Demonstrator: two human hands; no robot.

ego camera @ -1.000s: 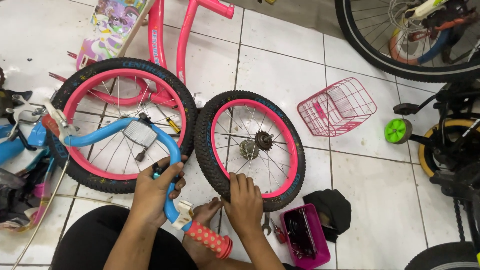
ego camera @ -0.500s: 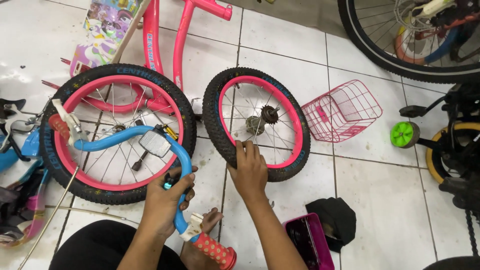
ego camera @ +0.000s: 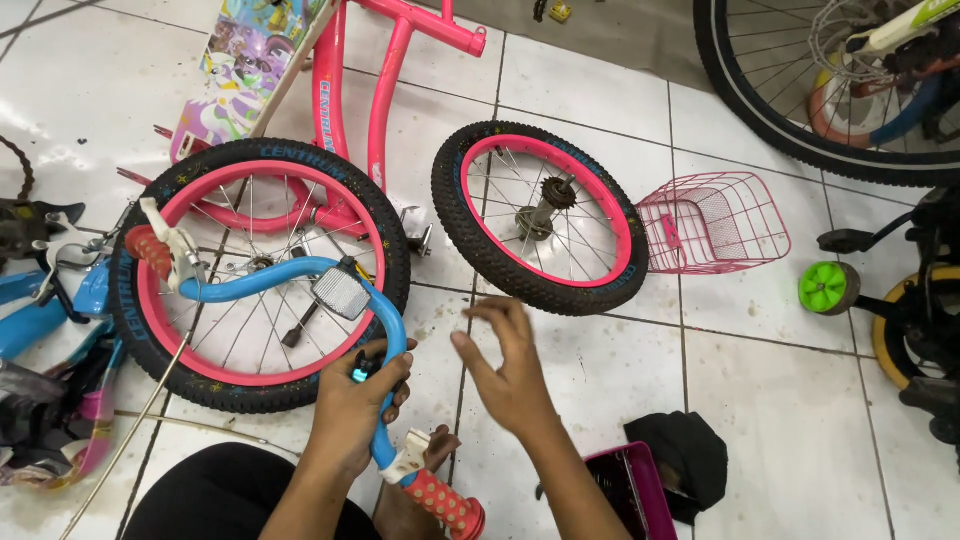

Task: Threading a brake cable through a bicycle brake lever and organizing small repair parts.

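Observation:
My left hand [ego camera: 352,405] grips the blue handlebar [ego camera: 300,275] near its lower bend, above a red dotted grip [ego camera: 445,503]. The bar arches over a large pink-rimmed wheel [ego camera: 258,275] lying on the tiled floor, with a reflector [ego camera: 341,294] at the bar's middle and a red grip with brake lever [ego camera: 160,248] at its far end. My right hand [ego camera: 510,365] hovers open, fingers spread, just below a smaller pink-rimmed wheel [ego camera: 540,217] with a sprocket at its hub. It touches nothing.
A pink bike frame [ego camera: 385,70] stands behind the wheels. A pink wire basket [ego camera: 712,222] lies right of the small wheel, a green training wheel [ego camera: 826,287] further right. A pink tool case [ego camera: 630,490] and black cloth [ego camera: 685,455] sit near my right arm. Blue parts clutter the left.
My right hand let go of the small wheel and drew back toward me; the wheel now lies further away. My left hand kept its hold on the blue handlebar.

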